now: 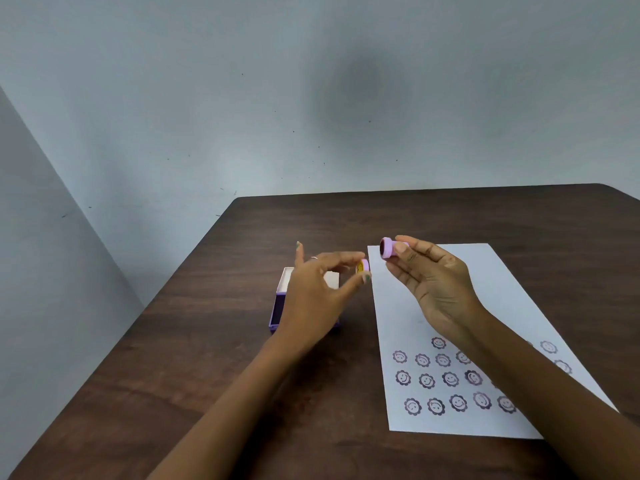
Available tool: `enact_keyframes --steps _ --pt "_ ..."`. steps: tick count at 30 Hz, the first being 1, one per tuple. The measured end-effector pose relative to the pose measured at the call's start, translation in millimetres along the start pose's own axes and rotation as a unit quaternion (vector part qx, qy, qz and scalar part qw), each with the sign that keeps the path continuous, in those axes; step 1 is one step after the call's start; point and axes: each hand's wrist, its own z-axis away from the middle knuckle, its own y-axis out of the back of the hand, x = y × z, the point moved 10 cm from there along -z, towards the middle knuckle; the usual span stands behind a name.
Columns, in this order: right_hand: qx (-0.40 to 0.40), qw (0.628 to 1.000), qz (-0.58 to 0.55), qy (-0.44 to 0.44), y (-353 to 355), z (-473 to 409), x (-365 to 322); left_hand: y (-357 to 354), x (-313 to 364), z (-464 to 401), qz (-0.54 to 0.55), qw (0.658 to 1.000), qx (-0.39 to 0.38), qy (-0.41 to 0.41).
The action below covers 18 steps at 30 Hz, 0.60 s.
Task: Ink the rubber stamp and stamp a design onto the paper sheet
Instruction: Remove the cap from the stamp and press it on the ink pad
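My right hand (431,282) holds a small pink rubber stamp (388,247) on its side above the far left corner of the paper sheet (491,271), its dark inked face turned left. My left hand (320,289) pinches a small pink cap with a yellow face (362,266) between thumb and fingertip, just left of the stamp and a short gap apart from it. The white sheet lies flat on the table and carries several purple smiling-flower prints (450,379) on its near half. My right forearm hides some of the prints.
A small purple and white box (280,306) lies open on the dark wooden table (242,375), mostly behind my left hand. A pale wall stands behind the table's far edge, and the table's left edge runs diagonally toward me.
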Motion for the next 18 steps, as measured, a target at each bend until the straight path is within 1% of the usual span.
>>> enact_keyframes --steps 3,5,7,9,12,16,18 --pt "0.038 0.999 0.019 0.008 10.3 -0.5 -2.5 -11.8 12.7 4.3 -0.138 0.987 -0.038 -0.079" --pt "0.049 0.998 0.026 0.008 13.4 -0.5 -2.5 -22.1 10.0 7.5 -0.207 0.971 -0.076 -0.092" --pt "0.052 0.998 0.027 0.008 13.9 -0.6 -2.1 -30.5 2.2 9.9 -0.247 0.959 -0.110 -0.088" --pt "0.054 0.998 0.033 0.009 13.7 -0.9 -1.9 -34.8 -3.8 10.6 -0.258 0.954 -0.128 -0.085" --pt "0.053 0.997 0.045 0.014 13.2 -1.2 -2.4 -32.8 -8.1 8.7 -0.250 0.956 -0.127 -0.081" --pt "0.039 0.997 0.061 0.015 9.1 -0.8 -3.1 -8.1 -13.3 -2.5 -0.244 0.963 -0.084 -0.073" --pt "0.026 0.998 0.053 0.005 5.1 -0.6 -2.4 13.2 -23.6 -10.6 -0.231 0.970 -0.056 -0.041"
